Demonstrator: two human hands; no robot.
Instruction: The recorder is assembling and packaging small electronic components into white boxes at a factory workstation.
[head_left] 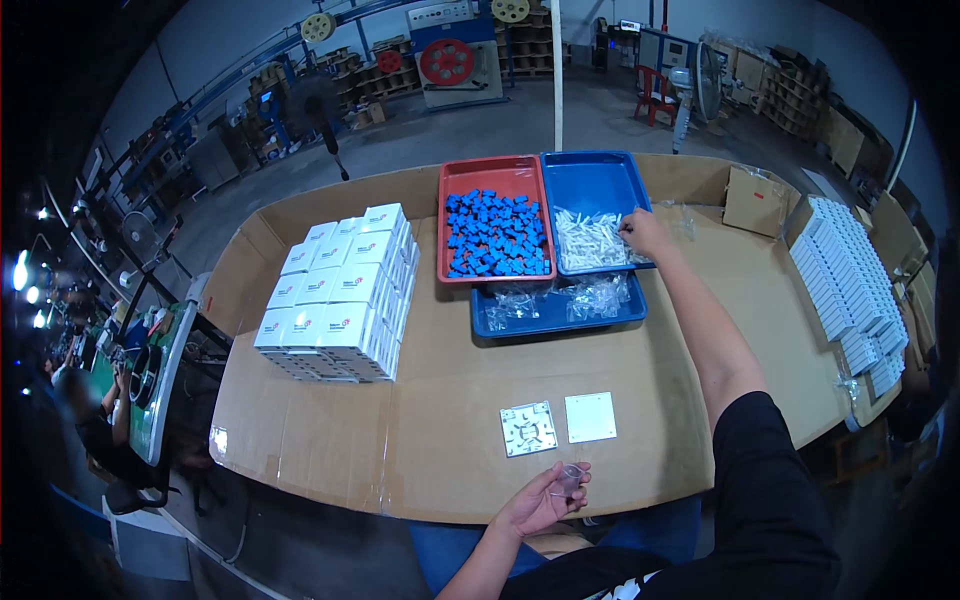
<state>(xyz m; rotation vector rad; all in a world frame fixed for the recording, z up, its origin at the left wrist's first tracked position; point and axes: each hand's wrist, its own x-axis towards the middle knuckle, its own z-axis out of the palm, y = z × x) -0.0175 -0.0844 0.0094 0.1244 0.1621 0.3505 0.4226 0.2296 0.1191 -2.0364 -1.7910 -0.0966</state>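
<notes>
Near the table's front edge, my left hand (541, 500) holds a small clear plastic bag (570, 481) between thumb and fingers. My right hand (645, 234) reaches to the right edge of a blue tray (595, 178), fingers pinched together at a heap of small white slender pieces (588, 238). Whatever those fingers hold is hidden. Just beyond my left hand lie two square white plates: one (528, 429) shows moulded inner detail, while the other (591, 417) is flat with small holes near its corners.
A red tray (445, 215) of blue pieces stands left of the blue tray. Below both, another blue tray (560, 328) holds clear bags. White boxes (335, 290) are stacked at left, white plates (850, 285) at right. Cardboard walls (270, 245) edge the table. A person (110, 430) sits far left.
</notes>
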